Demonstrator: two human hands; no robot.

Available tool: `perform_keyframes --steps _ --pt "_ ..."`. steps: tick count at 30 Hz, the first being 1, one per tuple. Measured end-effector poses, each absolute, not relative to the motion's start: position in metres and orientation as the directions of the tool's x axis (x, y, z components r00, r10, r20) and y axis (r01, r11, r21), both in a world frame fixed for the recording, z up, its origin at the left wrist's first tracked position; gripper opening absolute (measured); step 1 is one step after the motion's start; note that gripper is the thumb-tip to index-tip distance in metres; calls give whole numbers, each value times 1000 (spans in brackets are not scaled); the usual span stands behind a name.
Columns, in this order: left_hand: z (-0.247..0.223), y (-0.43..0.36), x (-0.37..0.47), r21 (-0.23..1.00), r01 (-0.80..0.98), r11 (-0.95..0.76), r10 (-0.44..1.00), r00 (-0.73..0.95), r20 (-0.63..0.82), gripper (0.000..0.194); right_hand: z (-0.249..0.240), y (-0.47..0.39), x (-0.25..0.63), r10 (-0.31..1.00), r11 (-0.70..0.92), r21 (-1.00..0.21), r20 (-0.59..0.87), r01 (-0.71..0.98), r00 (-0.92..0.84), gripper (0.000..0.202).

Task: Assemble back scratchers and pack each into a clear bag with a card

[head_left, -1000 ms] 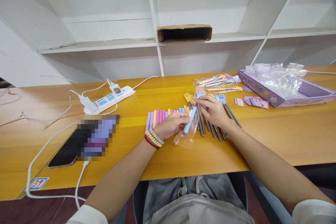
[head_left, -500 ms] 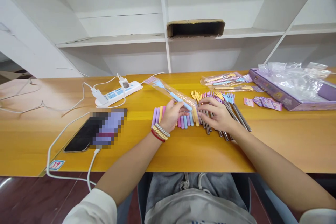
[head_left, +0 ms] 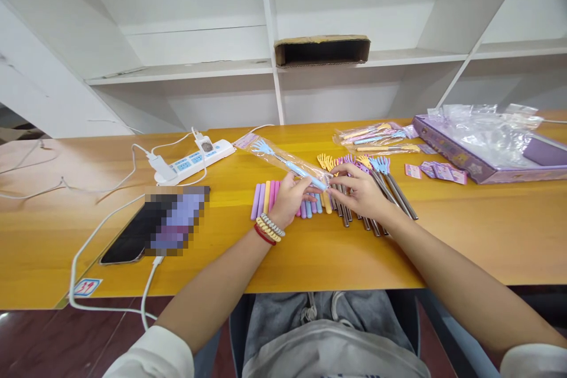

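Note:
A light-blue back scratcher (head_left: 290, 165) lies inside a clear plastic bag (head_left: 305, 164), tilted with its claw end up and to the left. My left hand (head_left: 290, 196) is closed around the handle through the bag. At the lower right end, my right hand (head_left: 357, 189) pinches the bag's edge between thumb and fingers. Beneath my hands is a row of coloured handle grips (head_left: 267, 194) in purple, yellow, pink and blue, partly covered. Metal-shafted back scratchers (head_left: 394, 186) with yellow, purple and blue claws lie under and beside my right hand.
Bagged back scratchers (head_left: 376, 134) lie behind, near printed cards (head_left: 443, 171). A purple box (head_left: 491, 174) at right holds clear bags (head_left: 482, 124). At left are a power strip (head_left: 190, 162), cables and phones (head_left: 128, 230). A cardboard box (head_left: 322, 50) sits on the white shelf.
The back scratcher's handle end has slid further toward the bag's end, by my right fingers. Both hands stay nearly in place; the whole view has shifted slightly.

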State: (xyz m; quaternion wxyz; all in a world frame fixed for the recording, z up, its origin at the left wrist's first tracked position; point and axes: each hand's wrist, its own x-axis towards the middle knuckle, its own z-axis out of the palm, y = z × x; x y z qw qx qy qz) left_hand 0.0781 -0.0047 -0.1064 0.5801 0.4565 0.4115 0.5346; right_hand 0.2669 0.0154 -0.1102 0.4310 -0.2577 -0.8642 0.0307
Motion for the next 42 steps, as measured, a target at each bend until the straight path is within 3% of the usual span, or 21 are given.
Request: perform_keyframes --steps 8,26,33,42 --pt "-110 -5 76 959 -279 38 981 192 18 25 -109 15 266 492 853 -300 734 427 -467 16" --pt "-112 -5 73 994 -93 50 975 220 -28 30 -110 15 262 524 837 -342 724 426 -449 17" --pt "-102 2 69 940 -340 -38 997 51 59 27 -107 17 268 513 831 -314 752 460 -413 13" --pt "-96 14 56 908 -413 -74 988 -151 12 30 -102 25 287 577 792 -359 703 494 -415 10"
